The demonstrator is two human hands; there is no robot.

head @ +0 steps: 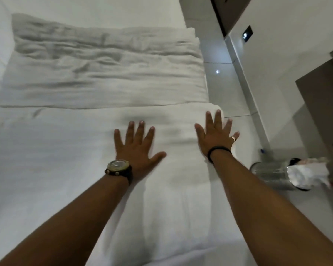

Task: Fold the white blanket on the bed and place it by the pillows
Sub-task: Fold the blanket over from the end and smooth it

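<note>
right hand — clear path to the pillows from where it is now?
Probably yes. The right hand lies flat and open on the folded blanket near the bed's edge, and the pillows sit just beyond its fingertips with nothing in between. It holds nothing.

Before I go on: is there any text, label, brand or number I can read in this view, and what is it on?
None can be read.
Wristwatch on the left wrist: dial too blurred for any brand or numerals.
Dark wall panel: only a glare spot, no legible marking.
Metal bin beside the bed: no label visible.
White blanket, pillows: plain.
</note>
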